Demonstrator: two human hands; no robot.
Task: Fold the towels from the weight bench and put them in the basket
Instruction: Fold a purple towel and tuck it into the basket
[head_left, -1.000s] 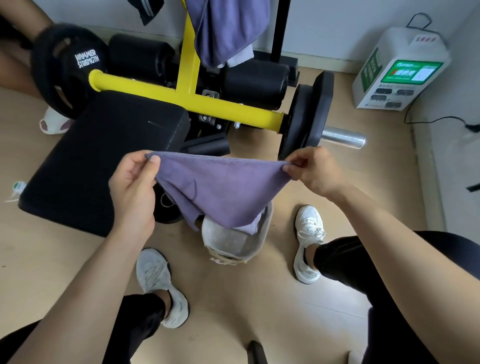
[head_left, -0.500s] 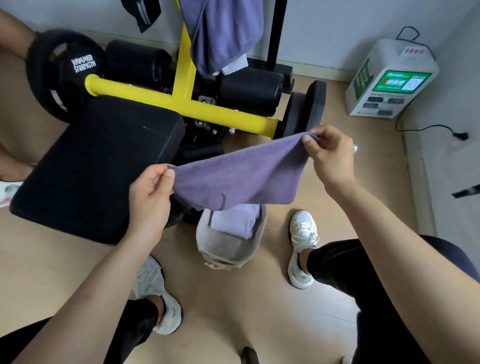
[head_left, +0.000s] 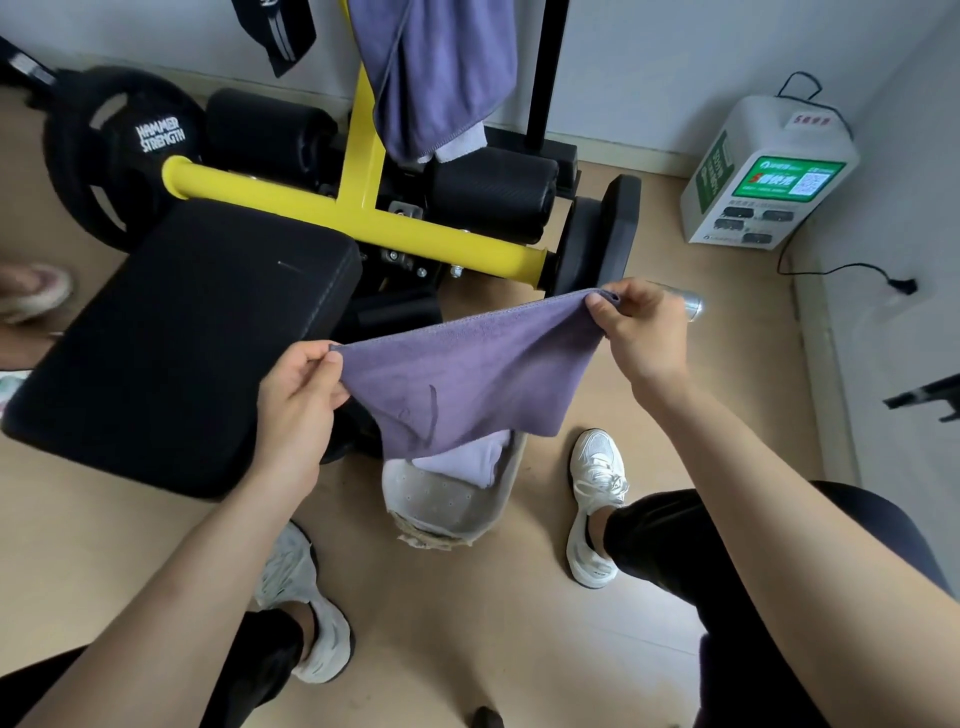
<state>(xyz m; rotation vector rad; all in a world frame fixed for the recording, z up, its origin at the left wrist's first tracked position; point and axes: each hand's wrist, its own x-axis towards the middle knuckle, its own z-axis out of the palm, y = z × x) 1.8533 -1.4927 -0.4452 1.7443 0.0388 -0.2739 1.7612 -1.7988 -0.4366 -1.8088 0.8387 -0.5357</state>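
2 hands, left (head_left: 298, 410) and right (head_left: 644, 332), pinch the purple towel (head_left: 467, 384), screening the basket (head_left: 441, 501) by the bench (head_left: 182, 338).

Soft even indoor light, wide-angle bowing, blurred left edge.
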